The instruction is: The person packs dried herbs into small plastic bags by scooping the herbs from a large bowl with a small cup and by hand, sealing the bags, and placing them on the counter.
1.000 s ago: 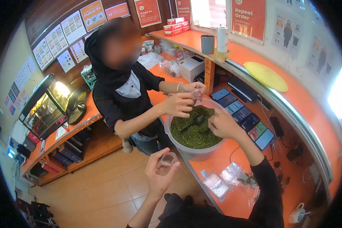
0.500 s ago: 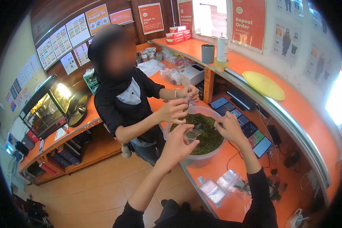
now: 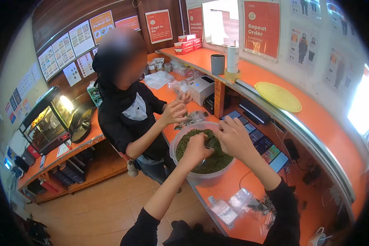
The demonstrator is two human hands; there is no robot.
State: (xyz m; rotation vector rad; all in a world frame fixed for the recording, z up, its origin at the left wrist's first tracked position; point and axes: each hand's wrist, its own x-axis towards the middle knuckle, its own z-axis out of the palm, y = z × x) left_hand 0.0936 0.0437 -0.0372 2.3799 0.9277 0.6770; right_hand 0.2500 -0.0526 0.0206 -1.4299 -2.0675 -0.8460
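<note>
A large translucent plastic bowl (image 3: 173, 152) holds loose, dark green dried herb (image 3: 219, 160). My left hand (image 3: 196, 148) is over the bowl, thumb and fingers closed on what looks like a small clear plastic bag (image 3: 209, 142), mostly hidden by the fingers. My right hand (image 3: 235, 137) is just right of it, above the bowl's far right side, with its fingertips pinched together. Whatever they hold is too small to make out. Across the bowl, a co-worker's hands (image 3: 177, 110) hold up another small clear bag.
Flat clear bags (image 3: 224, 211) and filled packets (image 3: 263, 206) lie on the orange counter (image 3: 217, 192) near me. Several phones (image 3: 270, 153) line the right side, beneath a raised shelf with a yellow lid (image 3: 278, 96). The co-worker (image 3: 129, 110) stands at the left.
My left hand has lowered toward the herb and turned, hiding more of the bag. My right hand has moved slightly left and up. The co-worker's hands have drawn back from above the bowl.
</note>
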